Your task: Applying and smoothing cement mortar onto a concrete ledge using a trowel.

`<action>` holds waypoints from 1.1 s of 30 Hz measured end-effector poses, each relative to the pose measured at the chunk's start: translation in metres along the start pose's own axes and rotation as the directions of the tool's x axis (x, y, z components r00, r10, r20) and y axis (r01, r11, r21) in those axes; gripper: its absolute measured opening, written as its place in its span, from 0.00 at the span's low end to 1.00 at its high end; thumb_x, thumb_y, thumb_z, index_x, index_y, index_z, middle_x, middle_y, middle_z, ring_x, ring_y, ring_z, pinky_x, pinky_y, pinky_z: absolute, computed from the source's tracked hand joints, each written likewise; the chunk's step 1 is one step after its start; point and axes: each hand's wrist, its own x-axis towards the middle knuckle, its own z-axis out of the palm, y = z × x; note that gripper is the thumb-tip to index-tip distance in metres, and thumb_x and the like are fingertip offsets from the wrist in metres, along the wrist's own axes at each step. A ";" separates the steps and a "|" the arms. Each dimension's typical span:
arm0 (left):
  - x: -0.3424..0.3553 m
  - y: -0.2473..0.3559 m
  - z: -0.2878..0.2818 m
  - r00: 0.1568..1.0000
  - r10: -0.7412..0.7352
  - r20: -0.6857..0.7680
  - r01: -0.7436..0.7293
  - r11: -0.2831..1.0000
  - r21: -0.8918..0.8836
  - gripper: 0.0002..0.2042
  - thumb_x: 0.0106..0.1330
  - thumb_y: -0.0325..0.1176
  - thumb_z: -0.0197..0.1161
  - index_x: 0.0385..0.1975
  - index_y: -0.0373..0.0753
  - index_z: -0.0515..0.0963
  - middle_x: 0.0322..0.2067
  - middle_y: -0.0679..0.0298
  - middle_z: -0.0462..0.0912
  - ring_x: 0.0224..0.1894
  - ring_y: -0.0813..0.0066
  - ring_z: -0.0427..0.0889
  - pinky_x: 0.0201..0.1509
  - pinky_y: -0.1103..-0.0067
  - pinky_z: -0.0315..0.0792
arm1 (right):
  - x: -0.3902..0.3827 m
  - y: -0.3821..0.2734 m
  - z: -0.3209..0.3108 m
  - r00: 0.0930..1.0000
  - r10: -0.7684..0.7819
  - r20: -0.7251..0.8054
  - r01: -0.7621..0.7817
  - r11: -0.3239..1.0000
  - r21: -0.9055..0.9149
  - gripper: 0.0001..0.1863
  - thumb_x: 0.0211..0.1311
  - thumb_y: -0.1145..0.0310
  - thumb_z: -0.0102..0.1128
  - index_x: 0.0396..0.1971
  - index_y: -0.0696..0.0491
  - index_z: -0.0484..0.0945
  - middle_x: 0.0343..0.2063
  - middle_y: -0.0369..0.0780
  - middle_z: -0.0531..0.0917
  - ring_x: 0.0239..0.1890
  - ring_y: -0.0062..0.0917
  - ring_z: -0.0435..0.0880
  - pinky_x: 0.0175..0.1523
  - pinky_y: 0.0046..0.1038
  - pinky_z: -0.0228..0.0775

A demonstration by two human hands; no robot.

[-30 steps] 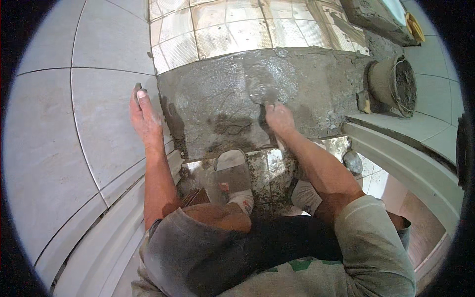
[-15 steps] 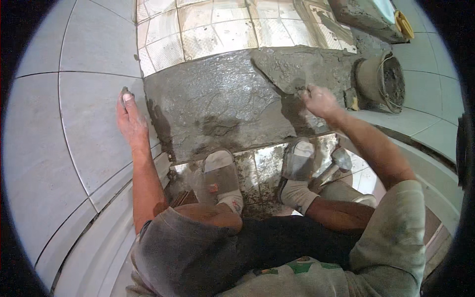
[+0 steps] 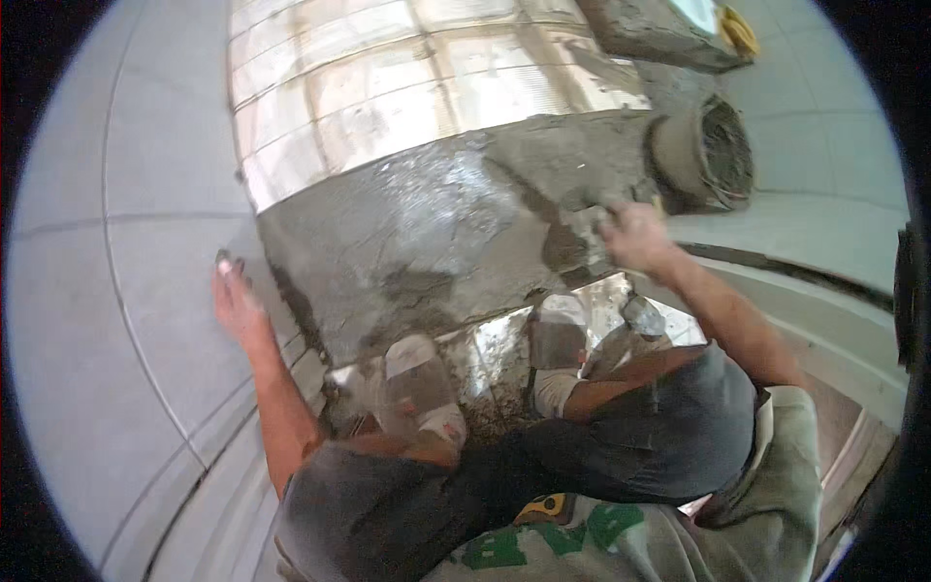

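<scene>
Wet grey mortar (image 3: 388, 233) covers a wide strip of floor in front of my feet. A darker gap runs through its right half, beside a rougher patch. My right hand (image 3: 637, 238) is closed low over the right end of the mortar, blurred by motion; what its fingers hold is hidden. Far to the left, my left hand (image 3: 240, 306) is raised against the pale wall tiles (image 3: 175, 281). Its fingers and thumb come together on something small and dark at the tips, too small to name.
A mortar-smeared bucket (image 3: 679, 155) leans at the right. Light floor tiles (image 3: 378, 87) lie beyond the strip. At the top right is a mortar-crusted block (image 3: 640, 34) with a yellow item (image 3: 739, 34). A hammer-like tool (image 3: 644, 316) lies by my right shoe (image 3: 560, 339).
The whole view has tilted and shifted, so the floor tiles and bucket appear farther left. My right hand has moved nearer along the mortar's right end. My left hand stays by the wall.
</scene>
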 end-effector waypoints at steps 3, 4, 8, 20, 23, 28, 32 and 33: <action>-0.006 -0.003 -0.005 0.998 -0.065 0.013 0.065 0.997 -0.039 0.25 0.71 0.47 0.47 0.56 0.30 0.69 0.47 0.52 0.76 0.48 0.66 0.74 0.55 0.73 0.66 | -0.002 -0.022 0.036 0.992 0.100 0.081 -0.118 0.956 0.269 0.21 0.60 0.57 0.48 0.48 0.54 0.74 0.35 0.56 0.80 0.41 0.48 0.79 0.50 0.42 0.70; -0.001 -0.003 -0.017 0.999 -0.042 0.018 0.042 0.999 -0.034 0.25 0.71 0.47 0.47 0.57 0.30 0.68 0.48 0.52 0.76 0.49 0.65 0.74 0.56 0.72 0.65 | -0.002 -0.024 0.052 0.998 0.067 -0.006 -0.063 0.957 0.282 0.19 0.58 0.58 0.49 0.44 0.55 0.75 0.34 0.56 0.80 0.41 0.48 0.79 0.49 0.43 0.69; -0.003 0.002 0.003 0.994 -0.082 0.072 0.082 0.997 0.008 0.26 0.71 0.47 0.46 0.58 0.29 0.66 0.53 0.49 0.72 0.55 0.62 0.71 0.59 0.71 0.64 | -0.019 -0.020 0.034 0.973 0.223 -0.060 -0.181 0.900 0.396 0.19 0.55 0.59 0.50 0.40 0.57 0.76 0.34 0.56 0.80 0.42 0.49 0.78 0.48 0.42 0.68; -0.004 -0.004 0.007 0.988 -0.057 0.140 0.051 0.998 0.049 0.28 0.72 0.49 0.42 0.61 0.32 0.63 0.57 0.44 0.68 0.59 0.57 0.70 0.61 0.67 0.63 | 0.060 0.045 -0.007 0.595 0.803 0.038 0.097 -0.119 0.988 0.06 0.55 0.72 0.53 0.29 0.59 0.72 0.22 0.41 0.77 0.19 0.27 0.75 0.24 0.30 0.68; -0.013 0.010 0.021 0.986 -0.001 0.168 -0.004 1.000 0.028 0.27 0.72 0.48 0.43 0.59 0.30 0.65 0.54 0.48 0.71 0.57 0.61 0.71 0.61 0.70 0.61 | 0.085 0.123 0.030 0.481 0.842 -0.246 -0.131 0.346 0.929 0.09 0.54 0.72 0.52 0.30 0.62 0.74 0.25 0.45 0.78 0.23 0.34 0.78 0.30 0.37 0.71; -0.002 -0.018 0.006 0.985 -0.021 0.174 0.014 0.999 0.044 0.27 0.72 0.48 0.43 0.60 0.31 0.64 0.55 0.48 0.70 0.57 0.60 0.71 0.60 0.68 0.63 | 0.096 0.124 0.021 0.508 0.847 -0.157 -0.588 0.474 0.655 0.17 0.51 0.69 0.48 0.33 0.68 0.77 0.36 0.55 0.79 0.40 0.44 0.79 0.46 0.38 0.70; -0.010 -0.005 0.016 0.984 -0.034 0.177 0.033 0.999 0.010 0.27 0.72 0.49 0.43 0.60 0.33 0.64 0.58 0.49 0.68 0.58 0.58 0.71 0.59 0.66 0.63 | 0.079 0.133 0.033 0.608 0.768 -0.201 -0.685 0.635 0.356 0.21 0.51 0.65 0.43 0.35 0.67 0.79 0.43 0.57 0.78 0.51 0.45 0.76 0.55 0.35 0.68; -0.009 -0.006 0.018 0.984 -0.034 0.177 0.033 0.999 0.006 0.27 0.72 0.49 0.43 0.60 0.33 0.64 0.58 0.49 0.68 0.58 0.58 0.71 0.59 0.66 0.63 | 0.074 0.134 0.035 0.607 0.768 -0.205 -0.685 0.636 0.356 0.21 0.51 0.65 0.43 0.35 0.67 0.79 0.43 0.57 0.78 0.51 0.45 0.76 0.55 0.35 0.68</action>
